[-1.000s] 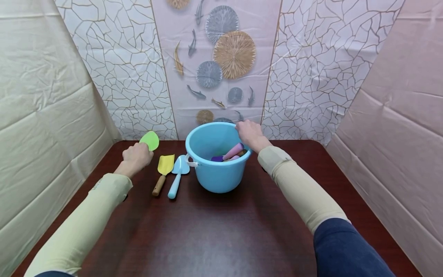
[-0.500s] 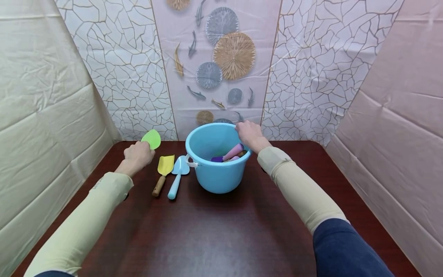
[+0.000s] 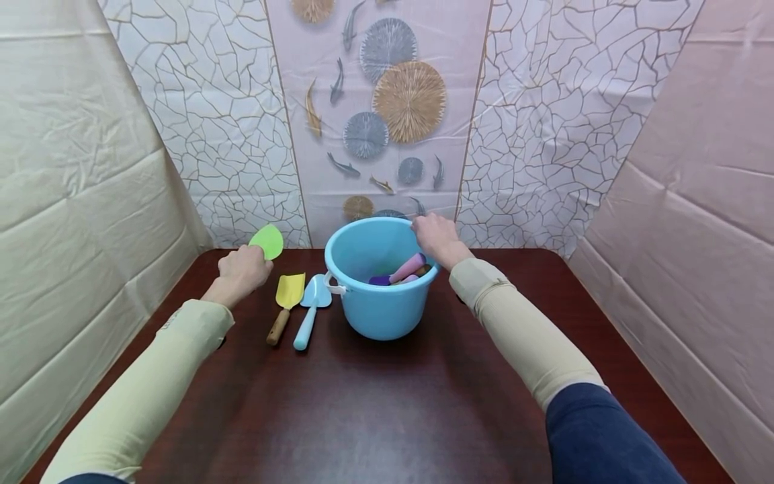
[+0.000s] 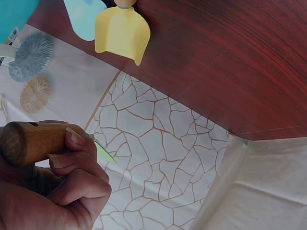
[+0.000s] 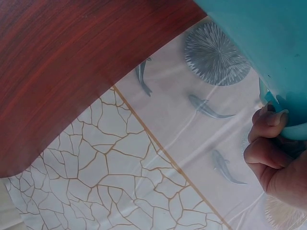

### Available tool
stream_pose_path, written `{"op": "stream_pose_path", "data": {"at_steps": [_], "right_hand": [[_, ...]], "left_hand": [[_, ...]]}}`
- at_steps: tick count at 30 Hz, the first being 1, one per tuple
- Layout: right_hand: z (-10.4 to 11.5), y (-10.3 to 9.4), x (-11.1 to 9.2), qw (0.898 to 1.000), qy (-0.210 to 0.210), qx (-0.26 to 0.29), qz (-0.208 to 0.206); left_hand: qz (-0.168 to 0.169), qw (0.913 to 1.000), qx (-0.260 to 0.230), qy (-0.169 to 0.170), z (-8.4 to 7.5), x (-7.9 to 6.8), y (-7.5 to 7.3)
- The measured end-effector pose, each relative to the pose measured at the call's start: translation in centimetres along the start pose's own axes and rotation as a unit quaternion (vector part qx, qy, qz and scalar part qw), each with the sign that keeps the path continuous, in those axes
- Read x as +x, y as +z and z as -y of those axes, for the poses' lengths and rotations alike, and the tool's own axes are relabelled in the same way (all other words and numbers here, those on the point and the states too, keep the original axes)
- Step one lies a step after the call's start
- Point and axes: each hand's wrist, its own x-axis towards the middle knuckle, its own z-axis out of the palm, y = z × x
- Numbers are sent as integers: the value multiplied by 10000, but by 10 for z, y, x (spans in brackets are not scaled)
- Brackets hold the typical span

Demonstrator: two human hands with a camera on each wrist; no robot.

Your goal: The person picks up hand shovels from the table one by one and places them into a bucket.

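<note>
My left hand [image 3: 243, 271] holds the green trowel [image 3: 268, 240], fingers clamped round its wooden handle [image 4: 45, 143]; the butt of the handle faces the left wrist camera, and the leaf-shaped blade rises beyond my knuckles in the head view. The trowel is above the far left part of the dark red-brown table [image 3: 387, 417]. Just beside it, on the tabletop, lie a yellow scoop [image 3: 290, 290] with a wooden grip and, next to that, a light blue trowel [image 3: 306, 326], both with their handles towards me.

My right hand [image 3: 437, 238] grips the blue bucket [image 3: 383, 312] at the right side of its rim, fingers curled over the edge. The bucket stands near the table's far edge, to the right of the light blue trowel; a white handle mount [image 3: 334, 285] shows on its left side. Inside rest a pink handle [image 3: 408, 267] and a purple piece [image 3: 379, 279], with further pieces partly hidden by the rim. Behind hangs a pale backdrop [image 3: 375, 181] printed with fish and round motifs.
</note>
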Motion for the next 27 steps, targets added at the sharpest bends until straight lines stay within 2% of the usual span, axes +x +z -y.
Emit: {"op": "stream_pose_path", "data": {"at_steps": [19,27], "right_hand": [[0,4,-2,10000,25,-45,49],[1,2,0,10000,22,-70,4]], "left_hand": [[69,10000,20,58,-4,-1,-7],[0,10000,17,96,-8,0,-14]]}}
